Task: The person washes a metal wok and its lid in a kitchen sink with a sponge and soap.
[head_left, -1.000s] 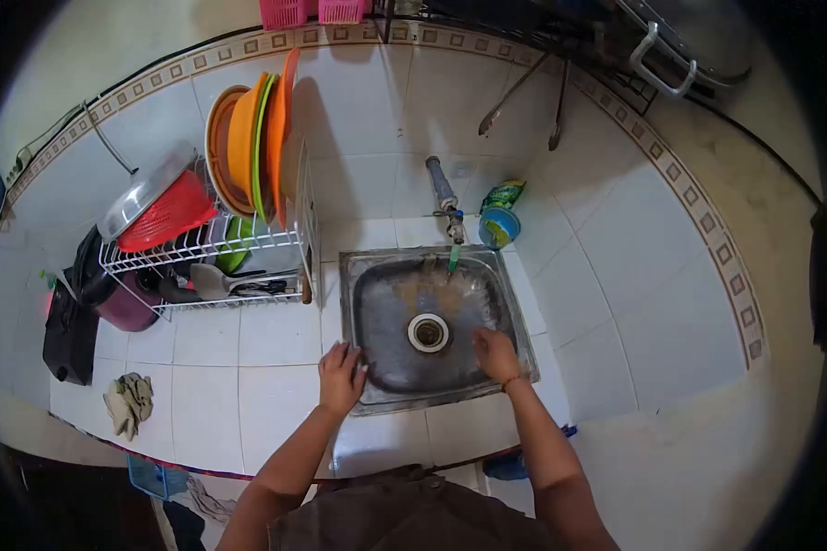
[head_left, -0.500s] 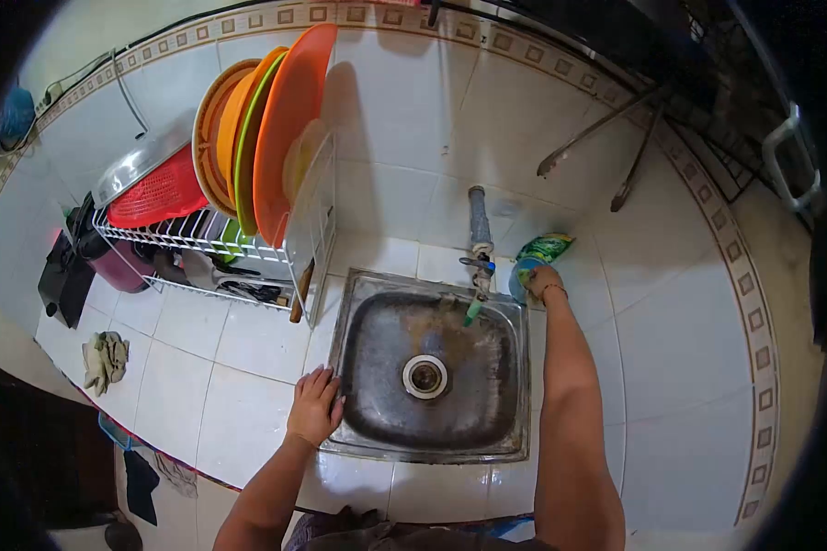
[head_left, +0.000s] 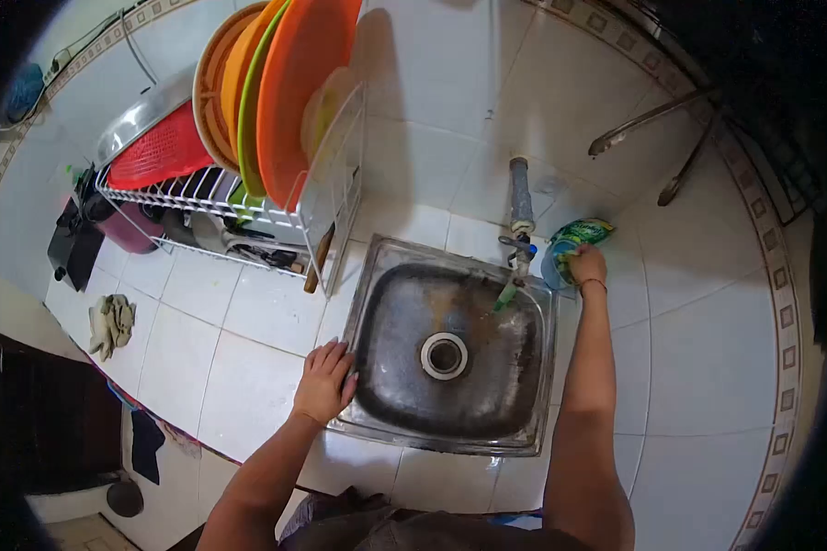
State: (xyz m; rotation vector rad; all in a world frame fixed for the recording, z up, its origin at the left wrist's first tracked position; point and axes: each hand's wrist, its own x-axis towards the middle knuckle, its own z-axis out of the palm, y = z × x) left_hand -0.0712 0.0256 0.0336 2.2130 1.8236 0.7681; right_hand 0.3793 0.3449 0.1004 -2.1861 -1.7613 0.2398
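Note:
A steel sink [head_left: 369,275] with a round drain [head_left: 444,355] is set into the white tiled counter. My left hand [head_left: 324,381] rests flat on the sink's left rim, fingers apart, holding nothing. My right hand [head_left: 587,265] reaches to the far right corner of the sink and lies on a small blue tub [head_left: 557,264] that has a green packet [head_left: 581,230] at it. Whether the fingers grip anything there is hidden. A grey tap [head_left: 520,207] with a green spout tip hangs over the basin just left of that hand.
A white wire dish rack [head_left: 248,216] stands left of the sink with orange and green plates [head_left: 289,87], a red colander [head_left: 156,156] and a steel lid. A crumpled cloth [head_left: 110,323] lies on the counter at the left. Metal tongs [head_left: 652,119] hang on the wall.
My right hand left the sink basin and reached up to the blue tub by the tap. The left hand stayed on the sink's left rim. The view moved closer.

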